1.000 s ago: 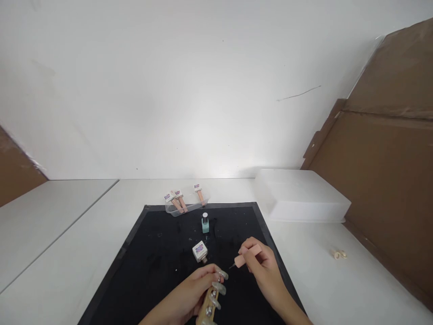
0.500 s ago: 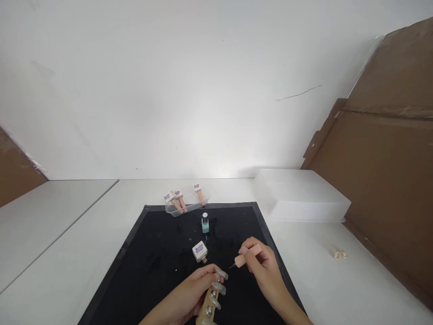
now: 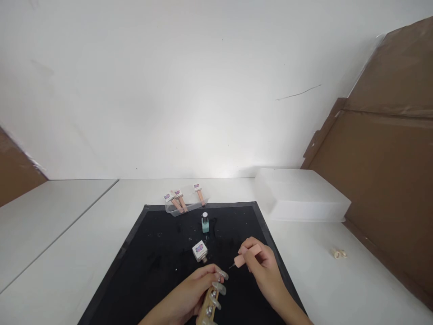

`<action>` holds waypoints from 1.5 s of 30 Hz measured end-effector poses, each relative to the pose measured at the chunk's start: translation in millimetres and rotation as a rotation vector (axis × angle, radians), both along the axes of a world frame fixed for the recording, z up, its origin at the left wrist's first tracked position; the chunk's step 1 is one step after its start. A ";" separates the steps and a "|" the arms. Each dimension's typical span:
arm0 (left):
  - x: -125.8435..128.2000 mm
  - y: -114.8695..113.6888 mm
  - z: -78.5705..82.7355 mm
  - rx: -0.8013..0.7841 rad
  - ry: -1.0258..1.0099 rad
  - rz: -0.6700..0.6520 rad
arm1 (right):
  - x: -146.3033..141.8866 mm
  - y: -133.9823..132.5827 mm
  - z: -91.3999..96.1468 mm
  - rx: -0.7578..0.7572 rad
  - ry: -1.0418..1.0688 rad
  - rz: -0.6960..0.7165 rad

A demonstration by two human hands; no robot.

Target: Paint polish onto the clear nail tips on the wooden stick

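Observation:
My left hand [image 3: 199,284] is closed around a wooden nail-tip stand [image 3: 204,310], which carries several glittery false nails [image 3: 219,289] along its right side. Pinched in my right hand [image 3: 267,271] is a nail polish brush with a pink cap handle [image 3: 247,255]. Its thin bristle end points left and down, just right of the topmost false nail, with a small gap between them. A white square polish bottle [image 3: 200,251] with a colourful label lies on its side beyond my left hand, its neck toward me. Farther back stands a teal polish bottle [image 3: 205,224] with a silver cap.
A clear tray [image 3: 187,208] at the mat's far edge holds several pink-handled polish bottles. The black mat [image 3: 145,275] covers the middle of the white table. On the right are a white translucent box [image 3: 304,198], two small beige rings [image 3: 338,253] and a cardboard wall [image 3: 382,180].

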State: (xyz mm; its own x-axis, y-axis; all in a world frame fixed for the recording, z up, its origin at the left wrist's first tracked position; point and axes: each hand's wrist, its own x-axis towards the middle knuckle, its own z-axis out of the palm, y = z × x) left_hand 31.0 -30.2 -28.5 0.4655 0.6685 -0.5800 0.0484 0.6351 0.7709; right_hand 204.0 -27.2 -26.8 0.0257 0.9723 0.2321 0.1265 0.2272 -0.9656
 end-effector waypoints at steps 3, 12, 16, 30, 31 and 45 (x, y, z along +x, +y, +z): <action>0.1 0.3 -0.9 0.001 -0.002 -0.007 | 0.0 0.2 0.0 -0.001 0.005 0.002; 1.3 0.5 1.7 0.001 0.013 -0.006 | 0.4 -0.1 -2.7 0.025 0.011 0.008; 1.6 0.5 1.8 -0.004 0.015 -0.006 | 0.9 -0.4 -2.7 0.013 0.000 0.014; 1.3 1.2 3.3 -0.008 0.033 -0.015 | 2.1 1.2 -6.6 0.038 0.000 0.012; 1.3 1.2 3.4 -0.007 0.029 -0.015 | 2.1 1.1 -6.4 0.032 0.000 0.013; 1.8 1.6 -1.0 0.003 0.018 -0.013 | 0.7 1.5 -7.5 0.054 -0.009 0.021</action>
